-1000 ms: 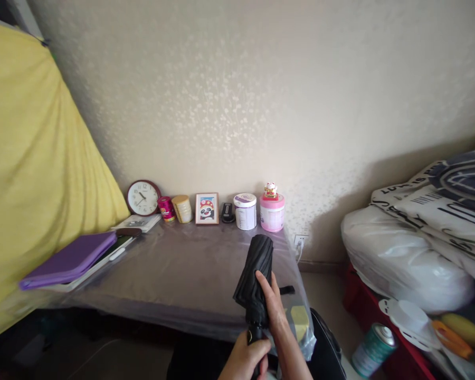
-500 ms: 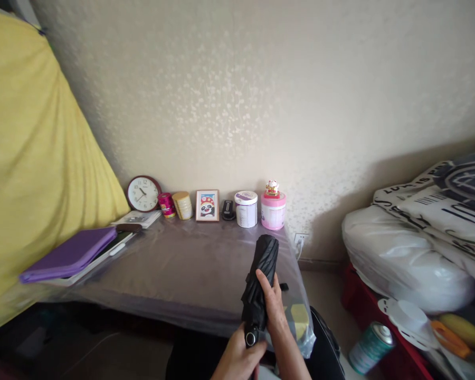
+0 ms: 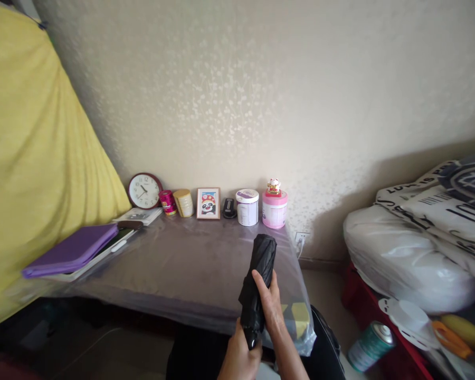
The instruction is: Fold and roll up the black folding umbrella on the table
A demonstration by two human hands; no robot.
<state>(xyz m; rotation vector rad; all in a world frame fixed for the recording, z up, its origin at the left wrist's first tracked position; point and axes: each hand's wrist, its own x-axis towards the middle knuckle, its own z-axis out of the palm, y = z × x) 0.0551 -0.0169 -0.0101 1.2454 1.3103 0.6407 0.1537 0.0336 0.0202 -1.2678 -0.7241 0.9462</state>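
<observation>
A folded black umbrella points up and away from me over the near right corner of the table. My left hand is closed round its handle at the bottom. My right hand wraps the folded canopy from the right side, fingers pressed against the cloth.
Along the wall stand a clock, small tins, a panda picture frame, a white jar and a pink jar. A purple folder lies at the left. Yellow cloth hangs left. Bagged bedding and a spray can sit right.
The umbrella has tipped slightly and drawn a little closer to me. My left hand has slid up over the handle end, and the strap is no longer sticking out.
</observation>
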